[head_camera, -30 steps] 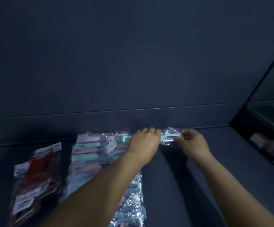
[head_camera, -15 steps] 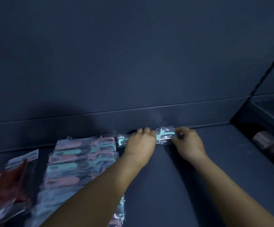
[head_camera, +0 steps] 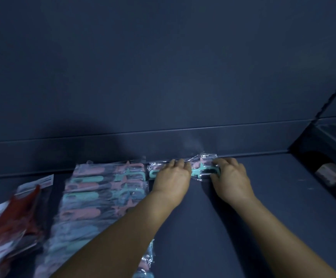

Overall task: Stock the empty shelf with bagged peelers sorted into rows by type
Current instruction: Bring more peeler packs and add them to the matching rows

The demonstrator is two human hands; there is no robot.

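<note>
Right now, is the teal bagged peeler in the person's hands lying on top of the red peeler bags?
No, the teal bagged peeler, held by the left hand and right hand, lies at the shelf's back edge, far from the red peeler bags.

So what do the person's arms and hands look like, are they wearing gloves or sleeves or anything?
No gloves and no sleeves in sight. Both forearms are bare right up to the bottom edge of the picture. The left hand and the right hand are bare too, with no watch, bracelet or ring that shows. The light is dim and bluish, so tiny details like the fingernails are too hard to make out.
</note>
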